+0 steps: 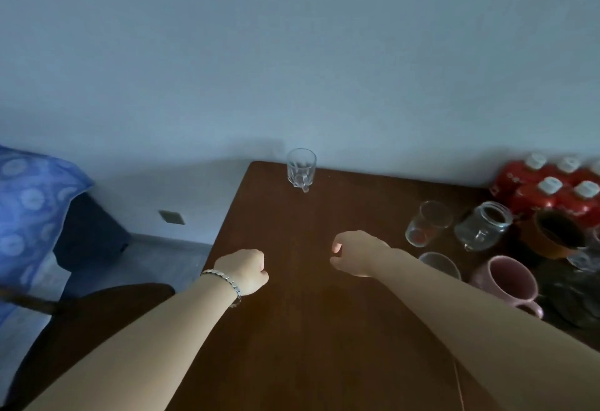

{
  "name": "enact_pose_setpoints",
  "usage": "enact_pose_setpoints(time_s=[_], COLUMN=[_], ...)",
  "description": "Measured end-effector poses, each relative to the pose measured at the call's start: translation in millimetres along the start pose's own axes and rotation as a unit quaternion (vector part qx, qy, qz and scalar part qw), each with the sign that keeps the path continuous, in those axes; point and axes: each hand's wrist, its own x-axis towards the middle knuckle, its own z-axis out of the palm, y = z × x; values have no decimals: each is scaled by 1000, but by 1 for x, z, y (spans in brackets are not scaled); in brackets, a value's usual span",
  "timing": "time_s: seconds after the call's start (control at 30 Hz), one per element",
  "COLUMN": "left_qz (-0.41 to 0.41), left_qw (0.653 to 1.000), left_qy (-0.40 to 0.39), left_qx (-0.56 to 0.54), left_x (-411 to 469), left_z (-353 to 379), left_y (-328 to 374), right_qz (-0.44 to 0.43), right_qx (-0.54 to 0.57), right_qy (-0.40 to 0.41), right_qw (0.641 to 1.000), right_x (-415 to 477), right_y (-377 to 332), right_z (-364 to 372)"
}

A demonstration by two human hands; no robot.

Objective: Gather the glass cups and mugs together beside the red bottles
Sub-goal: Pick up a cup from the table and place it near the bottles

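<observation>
A clear glass mug [301, 167] stands upright near the far left corner of the brown table [292, 329], long axis vertical, mouth up, handle turned toward the near edge. It stands alone, well apart from both hands and beyond them. Along the right edge, red bottles [548, 188] with white caps stand upright against the far edge; white lettering on them is too blurred to read. Just in front of them stand a glass tumbler [428, 223], a glass jar mug [483, 229] and a brown mug [556, 232], all mouth up. Nearer the near edge stand another glass cup [440, 263], partly hidden by the right forearm, and a pink mug [509, 277]. The left hand [245, 269], with a metal bracelet [224, 281] at the wrist, is closed in a loose fist above the table's left edge, holding nothing. The right hand [355, 253] is over the table's middle, fingers curled inward, empty, near the tumbler.
</observation>
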Motion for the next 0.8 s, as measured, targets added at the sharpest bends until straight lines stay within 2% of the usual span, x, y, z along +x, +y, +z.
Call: enact_pose_setpoints(time_s=[0.2, 0.5, 0.7, 0.8], left_qz=[-7, 22, 10, 5], left_qw=[1000, 1000, 1000, 1000], left_qy=[-5, 14, 11, 3], left_qx=[-7, 1, -9, -9], left_x=[69, 153, 174, 173], left_z=[-33, -44, -35, -31], left_y=[-45, -81, -102, -107], right_qz=[35, 98, 83, 89], right_qx=[-25, 14, 68, 104], right_qy=[27, 177, 160, 185], right_qw=[999, 979, 981, 973], right_x=[79, 207, 246, 242], right_y=[-40, -72, -63, -58], right_z=[-27, -72, -72, -68])
